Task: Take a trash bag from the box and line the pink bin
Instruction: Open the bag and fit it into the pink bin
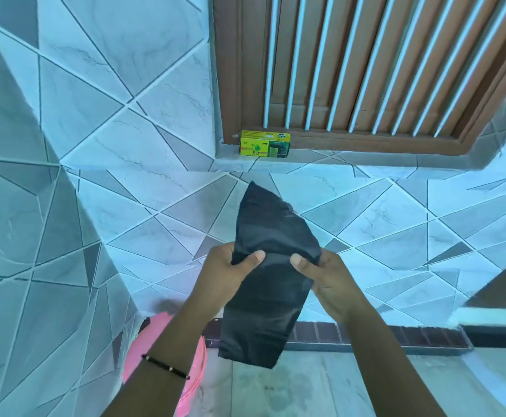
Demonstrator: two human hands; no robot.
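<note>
A folded black trash bag (271,284) hangs in front of me, pinched at its middle by both hands. My left hand (230,270) grips its left edge and my right hand (325,279) grips its right edge, thumbs on the front. The bag's top flap stands up above the hands and its lower part dangles. The yellow-green box of bags (264,144) rests on the window sill above. The pink bin (167,353) stands on the floor at lower left, mostly hidden behind my left forearm.
Tiled walls (101,121) close in on the left and ahead. A brown louvered window (366,64) sits above the sill. A dark brick strip (366,332) runs along the wall base, and a wet marble floor (321,386) lies below.
</note>
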